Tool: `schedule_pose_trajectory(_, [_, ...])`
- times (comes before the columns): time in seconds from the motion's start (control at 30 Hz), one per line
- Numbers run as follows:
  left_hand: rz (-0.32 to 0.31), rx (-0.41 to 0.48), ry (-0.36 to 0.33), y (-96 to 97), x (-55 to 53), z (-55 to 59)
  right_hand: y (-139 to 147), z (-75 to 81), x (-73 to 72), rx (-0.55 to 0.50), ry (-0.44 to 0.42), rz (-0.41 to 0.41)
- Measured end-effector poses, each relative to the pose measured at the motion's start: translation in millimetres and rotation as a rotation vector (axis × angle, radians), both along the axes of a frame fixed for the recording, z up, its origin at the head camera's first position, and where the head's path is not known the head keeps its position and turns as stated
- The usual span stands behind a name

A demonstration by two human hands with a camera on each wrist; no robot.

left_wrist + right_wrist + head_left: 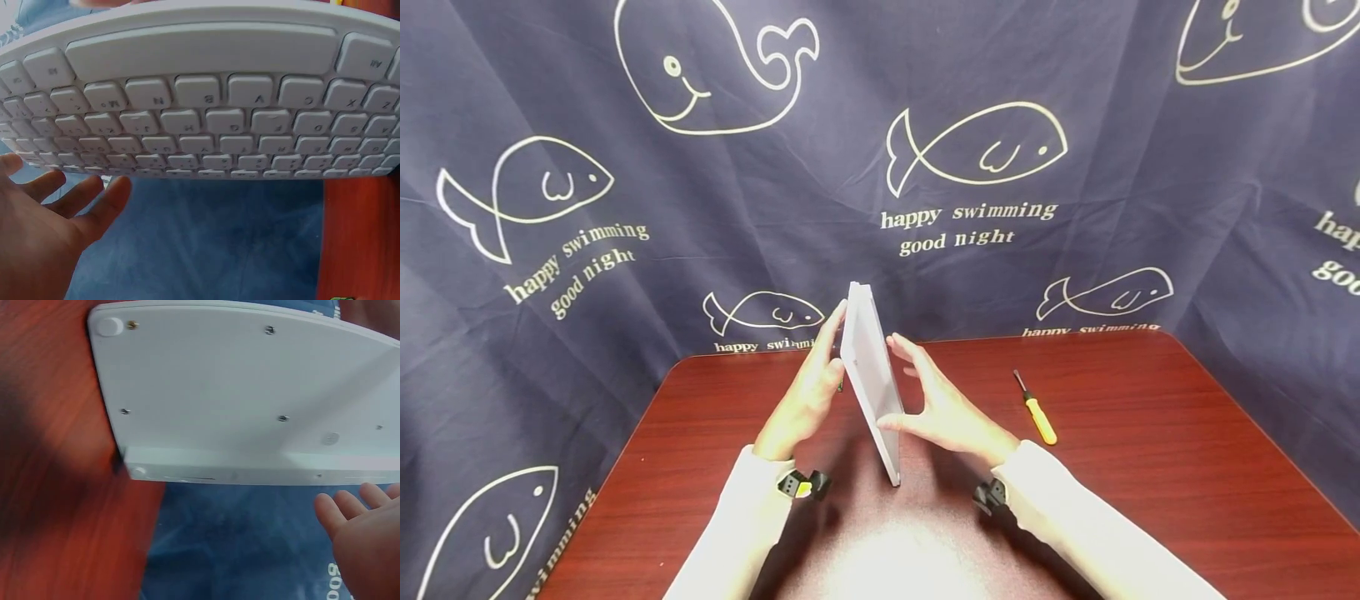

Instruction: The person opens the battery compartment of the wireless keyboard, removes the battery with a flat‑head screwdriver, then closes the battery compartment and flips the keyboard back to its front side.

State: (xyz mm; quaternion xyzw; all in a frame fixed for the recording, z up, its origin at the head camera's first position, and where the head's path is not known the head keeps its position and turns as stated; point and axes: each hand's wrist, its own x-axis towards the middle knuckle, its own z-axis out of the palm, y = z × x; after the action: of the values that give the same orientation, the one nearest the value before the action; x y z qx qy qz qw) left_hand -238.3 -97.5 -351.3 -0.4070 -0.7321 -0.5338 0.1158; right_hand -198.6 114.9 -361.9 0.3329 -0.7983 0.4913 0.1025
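Observation:
A white keyboard (871, 367) stands on its short end, tilted, between the two hands. Its keys (206, 90) face the left hand. The smooth back with small screws (206, 381) faces the right hand. My left hand (801, 404) lies along the key side, fingers nearly straight, with its fingertips at the far long edge in the left wrist view. My right hand (951, 417) is spread beside the back, thumb over the near part and fingertips by the far edge. Whether those fingertips press on it is hard to tell.
A screwdriver (1037, 412) with a yellow handle lies on the red-brown table (1135, 467), right of the right hand. A small green-and-dark item (840, 385) is mostly hidden behind the left hand. Dark blue printed cloth (820, 217) hangs behind the table.

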Motion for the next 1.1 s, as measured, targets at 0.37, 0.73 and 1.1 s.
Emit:
schedule_pose_trajectory(0.37, [-0.013, -0.002, 0.038, 8.9, 4.1, -17.2, 3, 9.5, -8.5, -0.043, 0.052, 0.018])
schedule_pose_trajectory(0.73, [-0.016, 0.002, -0.015, 13.1, 19.9, -19.6, 3, 25.3, -7.9, -0.073, 0.106, 0.044])
schedule_pose_trajectory(1.1, [-0.018, -0.008, -0.047, 18.9, 33.1, -8.3, 9, 10.4, -28.9, -0.078, 0.170, 0.025])
